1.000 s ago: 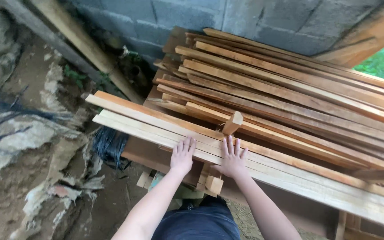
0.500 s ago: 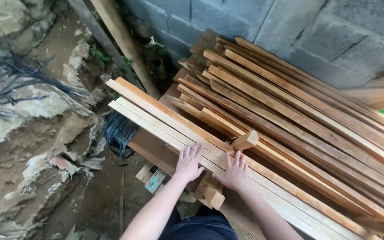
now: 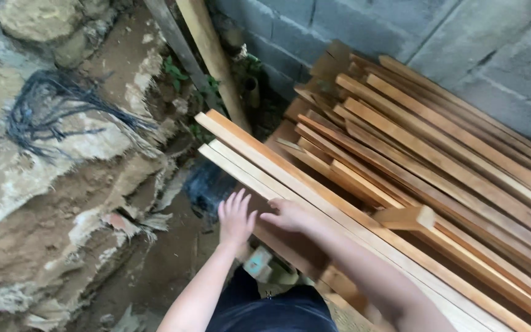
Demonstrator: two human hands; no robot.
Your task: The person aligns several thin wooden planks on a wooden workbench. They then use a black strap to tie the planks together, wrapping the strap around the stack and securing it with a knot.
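Two hands — left hand (image 3: pixel 235 216), right hand (image 3: pixel 289 214) — touch pale wooden slats (image 3: pixel 259 166).

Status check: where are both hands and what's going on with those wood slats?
Left hand open, fingers spread, at the near edge of the pale wood slats. Right hand flat on the same slats. Small wood block lies loose on the stack.

A stack of boards (image 3: pixel 437 184) fills the right side, running back to the block wall (image 3: pixel 450 43) behind. A short block (image 3: pixel 405 216) lies on the stack. Both hands sit at the nearest boards' left end, left hand (image 3: pixel 236 218) just left of right hand (image 3: pixel 290 215). Rock (image 3: pixel 44 141) lies left; two poles (image 3: pixel 207 55) lean behind.
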